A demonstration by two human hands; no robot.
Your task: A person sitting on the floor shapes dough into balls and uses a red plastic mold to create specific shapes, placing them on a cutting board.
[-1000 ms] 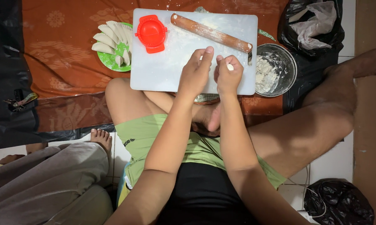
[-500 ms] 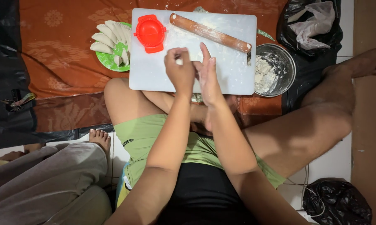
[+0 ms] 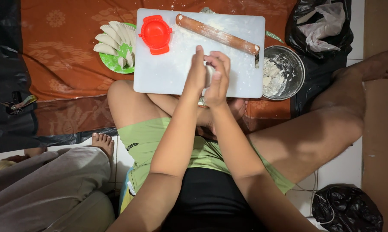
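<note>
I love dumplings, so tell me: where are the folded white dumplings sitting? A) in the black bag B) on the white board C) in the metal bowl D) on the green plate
D, the dumplings lie fanned on the green plate, left of the white board.

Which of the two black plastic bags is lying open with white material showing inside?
The upper black bag, beyond the metal bowl; the lower black bag near the knee looks bunched shut.
</note>
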